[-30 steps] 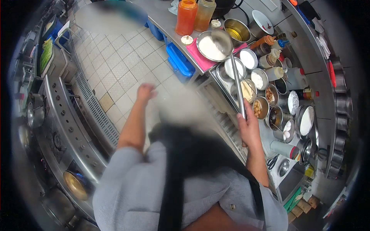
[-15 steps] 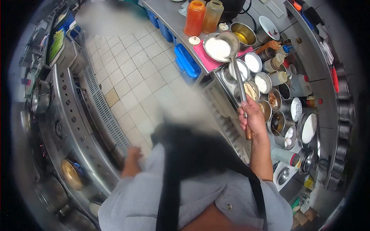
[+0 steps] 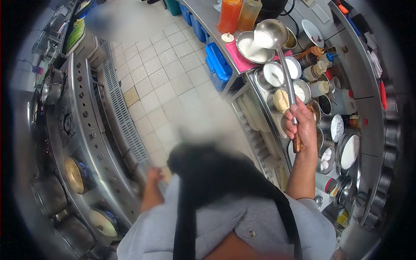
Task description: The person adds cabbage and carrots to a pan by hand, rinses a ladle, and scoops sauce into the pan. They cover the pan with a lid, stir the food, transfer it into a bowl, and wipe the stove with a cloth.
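Observation:
My right hand point(image 3: 302, 123) is wrapped around the long handle of a metal ladle point(image 3: 289, 84) with a brown grip end. The tilted ladle head is at the rim of a metal bowl point(image 3: 246, 55), and a white substance point(image 3: 261, 40) spans from the ladle into the bowl. More white contents lie in the bowl, which stands on a pink cloth point(image 3: 238, 63). Low at my side, near the stove front, is my left hand point(image 3: 154, 175); it is blurred and its fingers are hard to make out.
Metal tubs of ingredients, among them a tub of white powder point(image 3: 274, 73) and eggs point(image 3: 326, 159), crowd the right counter. Sauce bottles point(image 3: 229, 16) stand behind the bowl. A stove point(image 3: 89, 130) with a wok point(image 3: 74, 174) runs along the left. Blue bins point(image 3: 219, 65) stand beneath the counter.
The ladle has shifted slightly right and tilted, with white contents now running between it and the bowl. My view has moved, so the counter and stove sit differently.

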### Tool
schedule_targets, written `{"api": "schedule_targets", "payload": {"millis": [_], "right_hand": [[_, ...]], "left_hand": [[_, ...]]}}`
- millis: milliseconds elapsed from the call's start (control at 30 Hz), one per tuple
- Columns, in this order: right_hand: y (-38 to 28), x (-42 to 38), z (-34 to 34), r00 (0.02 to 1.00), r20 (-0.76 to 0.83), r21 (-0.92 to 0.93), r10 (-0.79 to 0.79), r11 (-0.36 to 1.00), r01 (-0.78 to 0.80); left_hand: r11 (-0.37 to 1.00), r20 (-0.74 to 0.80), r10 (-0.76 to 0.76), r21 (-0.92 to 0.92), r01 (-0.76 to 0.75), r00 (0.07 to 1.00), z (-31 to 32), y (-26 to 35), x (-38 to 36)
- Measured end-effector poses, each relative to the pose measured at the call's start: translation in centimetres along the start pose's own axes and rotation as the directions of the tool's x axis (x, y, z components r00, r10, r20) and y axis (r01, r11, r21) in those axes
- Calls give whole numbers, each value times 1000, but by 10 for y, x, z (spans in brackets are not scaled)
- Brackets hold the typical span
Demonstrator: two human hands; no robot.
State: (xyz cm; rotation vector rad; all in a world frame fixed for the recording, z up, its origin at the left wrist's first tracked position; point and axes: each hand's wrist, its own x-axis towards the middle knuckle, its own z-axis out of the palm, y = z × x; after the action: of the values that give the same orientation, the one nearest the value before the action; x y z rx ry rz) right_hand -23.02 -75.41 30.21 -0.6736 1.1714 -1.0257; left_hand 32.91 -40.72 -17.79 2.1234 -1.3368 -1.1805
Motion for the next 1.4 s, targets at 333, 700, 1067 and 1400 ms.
{"api": "schedule_targets", "payload": {"millis": [333, 700, 1067, 1400], "right_hand": [[26, 0, 15, 978, -115, -421, -173, 900, 109], [52, 16, 46, 978, -183, -480, -105, 877, 4], [32, -1, 16, 998, -10, -175, -67, 982, 64], [26, 4, -18, 990, -32, -489, -139, 866, 106]], "left_hand": [[889, 101, -416, -163, 428, 904, -21, 0, -25], [528, 1, -695, -678, 511, 719, -60, 0, -96], [824, -60, -566, -27, 566, 822, -17, 88, -164], [796, -54, -459, -469, 383, 887, 91, -4, -135]]}}
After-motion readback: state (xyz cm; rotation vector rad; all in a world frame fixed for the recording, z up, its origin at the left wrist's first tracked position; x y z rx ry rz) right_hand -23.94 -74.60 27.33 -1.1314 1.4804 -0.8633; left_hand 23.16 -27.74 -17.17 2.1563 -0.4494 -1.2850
